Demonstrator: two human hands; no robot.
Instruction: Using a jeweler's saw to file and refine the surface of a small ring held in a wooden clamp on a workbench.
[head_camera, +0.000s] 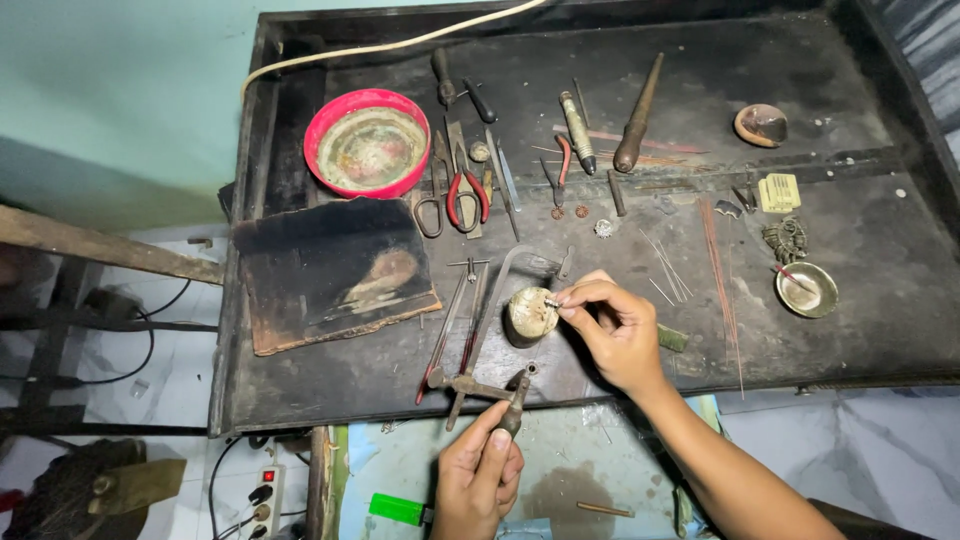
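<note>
The left hand (478, 478) is closed around the handle of a jeweller's saw (490, 330). At its one o'clock, the right hand (612, 325) pinches a tiny metal piece (551, 299) narrowly atop the round wooden peg (530, 315), mid-bench. Sawing well probably calls for a firm pinch on the peg and light, upright strokes.

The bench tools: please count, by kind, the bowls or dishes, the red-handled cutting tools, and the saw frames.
Bowls or dishes: 3 (red bowl, brass dish, small round dish)
Red-handled cutting tools: 2 (red-handled snips, small pliers)
Saw frames: 1 (saw frame, handle in the left hand)
Total: 6

Bowl (366, 143) behind board (335, 270) — scissors (455, 195) right of both, on workbench (860, 300).
</note>
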